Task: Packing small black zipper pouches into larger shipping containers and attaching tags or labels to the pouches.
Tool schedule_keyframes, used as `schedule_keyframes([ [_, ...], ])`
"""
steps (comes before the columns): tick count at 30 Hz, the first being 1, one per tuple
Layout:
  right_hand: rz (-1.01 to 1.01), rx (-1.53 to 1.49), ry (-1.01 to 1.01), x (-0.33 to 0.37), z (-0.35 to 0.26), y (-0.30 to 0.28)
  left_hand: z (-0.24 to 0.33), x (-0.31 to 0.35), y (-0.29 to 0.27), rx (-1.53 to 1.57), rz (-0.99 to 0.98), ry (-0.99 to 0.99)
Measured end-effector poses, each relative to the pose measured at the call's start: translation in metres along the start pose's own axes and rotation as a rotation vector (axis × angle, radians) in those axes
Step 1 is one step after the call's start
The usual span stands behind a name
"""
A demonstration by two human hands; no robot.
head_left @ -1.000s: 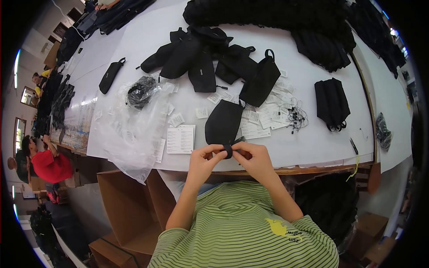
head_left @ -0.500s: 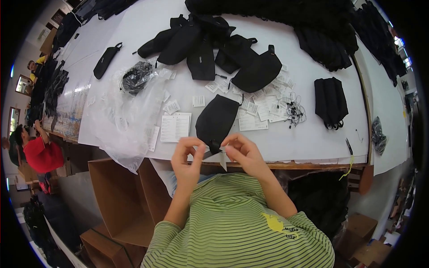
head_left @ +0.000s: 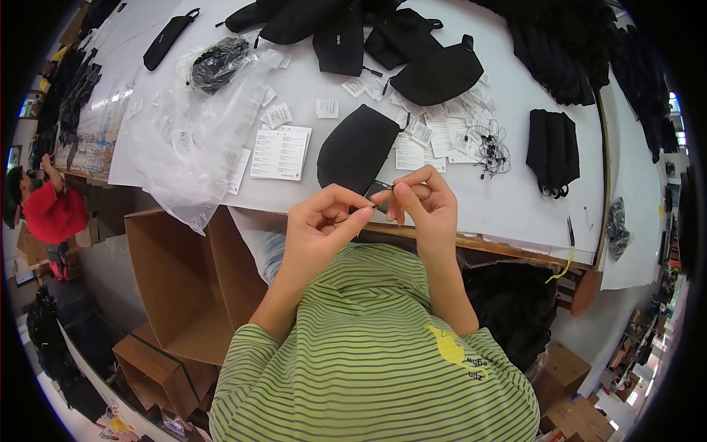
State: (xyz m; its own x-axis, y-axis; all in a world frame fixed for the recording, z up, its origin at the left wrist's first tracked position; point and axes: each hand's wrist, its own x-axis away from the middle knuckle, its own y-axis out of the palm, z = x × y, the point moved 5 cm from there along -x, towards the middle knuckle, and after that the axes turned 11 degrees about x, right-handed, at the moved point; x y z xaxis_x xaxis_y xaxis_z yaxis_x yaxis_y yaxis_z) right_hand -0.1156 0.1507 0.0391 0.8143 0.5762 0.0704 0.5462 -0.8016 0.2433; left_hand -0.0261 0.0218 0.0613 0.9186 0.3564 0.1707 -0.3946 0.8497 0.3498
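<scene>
A black zip pouch [head_left: 356,149] lies on the table just in front of me, its near end by my fingers. My left hand [head_left: 328,225] is closed in a pinch on a tiny dark end at its fingertips. Close beside it, my right hand [head_left: 423,204] pinches a thin black tag cord [head_left: 384,184] near the pouch's near end. The fingertips of both hands almost meet. Whatever hangs beneath them is hidden by the fingers.
Black tag cords [head_left: 492,152] lie tangled beside scattered white tags [head_left: 417,158]. A stack of white printed cards [head_left: 280,153] and a clear plastic bag [head_left: 188,144] are to the left. More black pouches [head_left: 437,72] lie beyond. Snips [head_left: 570,230] rest near the right edge.
My hands have shifted from the pouch's loop and a white tag to a thin black cord, and the white strip no longer shows. The view has tilted, moving the table upward in the picture.
</scene>
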Motion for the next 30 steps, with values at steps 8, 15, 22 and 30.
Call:
schedule_keyframes([
  [8,0.002,0.037,0.094,0.007,0.004,0.008,0.004,0.001,0.004,-0.216,0.011,0.119],
  [15,0.093,0.506,-0.124,0.007,-0.005,0.01,0.001,0.0,-0.001,-0.342,0.035,0.118],
  [22,0.113,0.602,-0.238,0.007,-0.012,0.009,-0.006,-0.007,-0.001,-0.322,-0.034,0.086],
  [30,-0.136,0.402,-0.041,0.015,-0.011,-0.013,-0.019,-0.094,0.003,-0.87,-0.404,0.368],
])
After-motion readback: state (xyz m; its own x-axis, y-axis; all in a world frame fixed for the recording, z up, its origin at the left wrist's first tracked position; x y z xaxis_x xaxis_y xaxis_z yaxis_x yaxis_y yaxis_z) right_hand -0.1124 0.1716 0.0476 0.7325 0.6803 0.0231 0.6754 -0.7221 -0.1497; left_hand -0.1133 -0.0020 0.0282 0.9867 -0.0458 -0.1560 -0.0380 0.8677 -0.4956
